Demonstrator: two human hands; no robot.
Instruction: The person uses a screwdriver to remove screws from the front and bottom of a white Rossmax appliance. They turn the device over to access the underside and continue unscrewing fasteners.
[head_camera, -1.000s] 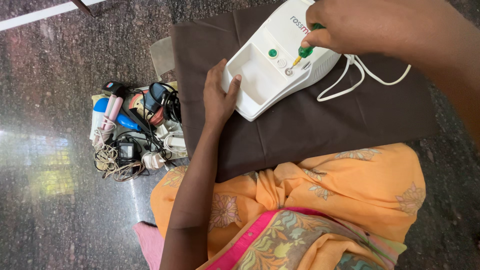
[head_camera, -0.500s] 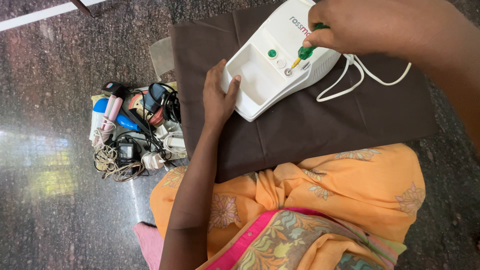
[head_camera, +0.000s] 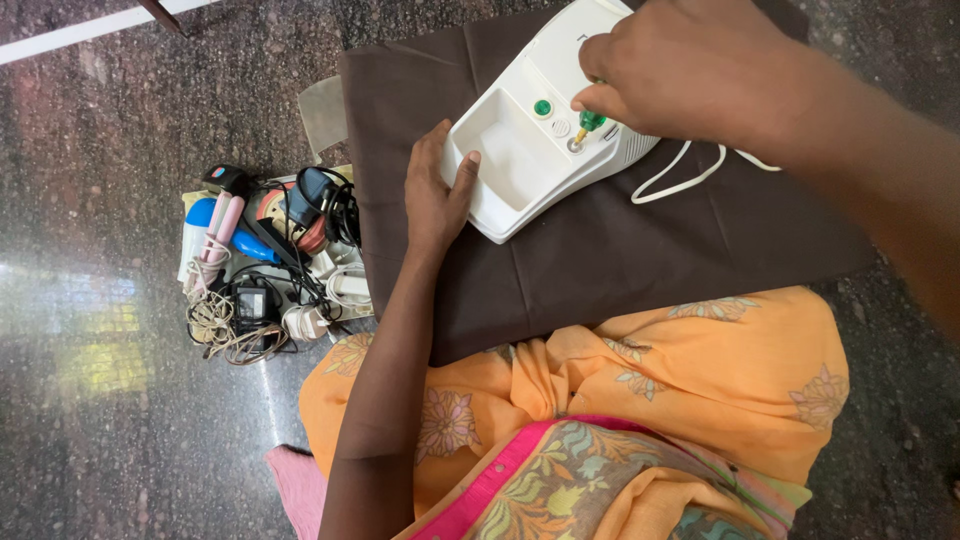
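A device (head_camera: 545, 140) sits on a cloth (head_camera: 620, 250) spread over the floor (head_camera: 100, 430) in the upper centre of the frame, a cord (head_camera: 690, 180) trailing to its right, with a heap of gadgets and cables (head_camera: 265, 265) on the floor left of the cloth.
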